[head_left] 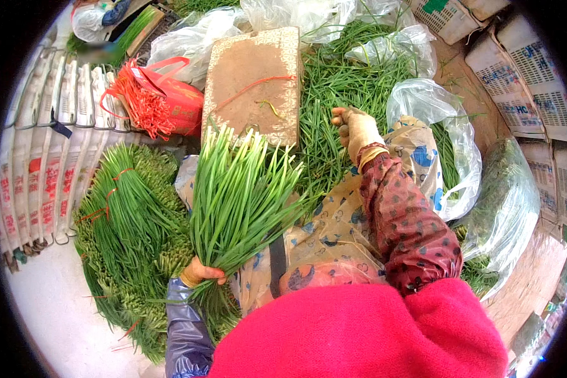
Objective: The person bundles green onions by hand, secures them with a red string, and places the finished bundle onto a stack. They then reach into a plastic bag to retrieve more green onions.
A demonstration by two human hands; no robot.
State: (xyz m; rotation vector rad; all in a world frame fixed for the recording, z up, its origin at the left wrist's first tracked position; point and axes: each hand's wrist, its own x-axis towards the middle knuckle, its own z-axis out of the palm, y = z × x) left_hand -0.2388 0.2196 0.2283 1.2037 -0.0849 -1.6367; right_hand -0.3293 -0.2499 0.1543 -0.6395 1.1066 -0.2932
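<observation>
My left hand is closed around the lower, leafy end of a thick bunch of garlic chives, whose pale cut stems fan upward. My right hand, in a pale, dirt-stained glove, hovers at the edge of a heap of loose chives. Its fingers are curled in, and whatever they may hold is too small or hidden to make out. Between the two hands stands a worn brown block with a red tie lying across its top.
Tied chive bundles are stacked at my left. Behind them a red bag holds many red ties. Clear plastic bags lie at the right and far side. White crates line the right; white sacks stand left.
</observation>
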